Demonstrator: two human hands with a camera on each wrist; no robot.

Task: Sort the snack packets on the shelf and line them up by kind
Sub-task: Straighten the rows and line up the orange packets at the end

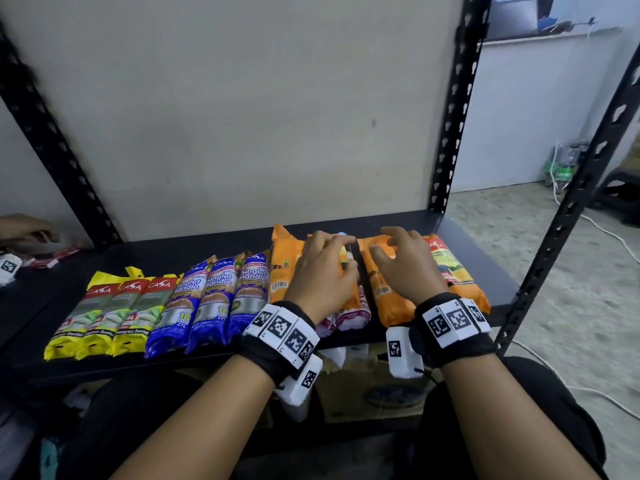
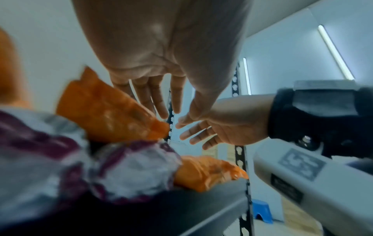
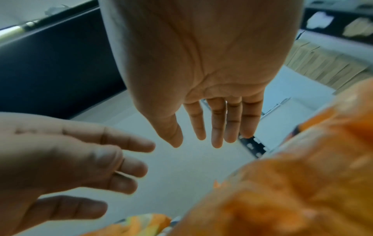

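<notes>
The shelf (image 1: 398, 223) is seen from above by the head view; both palms are viewed closely from beneath by the wrist views.

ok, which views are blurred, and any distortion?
Head view: sharp at the blue packets, left upright smeared, uprights bowed by the wide lens. Left wrist: purple-and-white packets heavily blurred. Right wrist: orange packet blurred, right hand sharper.

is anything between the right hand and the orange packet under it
Nothing visible. In the head view the right hand hovers with spread fingers directly over the orange packet, and the right wrist view shows only open air below the palm. The left hand is beside it, over the purple-and-white packets, not in the path.
</notes>
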